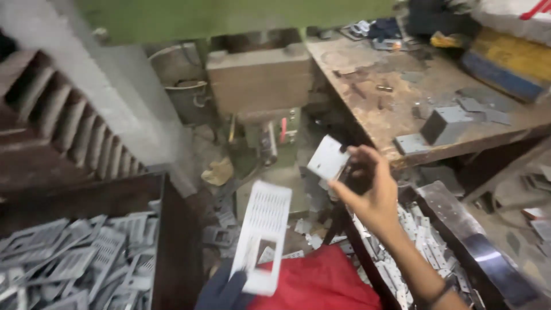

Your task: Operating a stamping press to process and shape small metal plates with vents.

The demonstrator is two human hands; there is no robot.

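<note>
My right hand (370, 192) is raised in the middle right and grips a small square grey metal plate (327, 158) by its right edge, in front of the press. A long white-grey perforated metal plate (264, 232) with a rectangular cut-out stands tilted low in the centre. Its lower end rests in my left hand (222, 291), which looks covered by a dark blue glove and is partly cut off by the frame's bottom edge. A red cloth (321, 284) lies just right of that hand.
A dark bin (172, 229) at the left holds several perforated plates (74, 264). A press machine (261, 86) stands behind. A worn workbench (390, 109) at the right carries metal pieces and a grey block (445, 123). Small plates (425, 241) are piled below my right arm.
</note>
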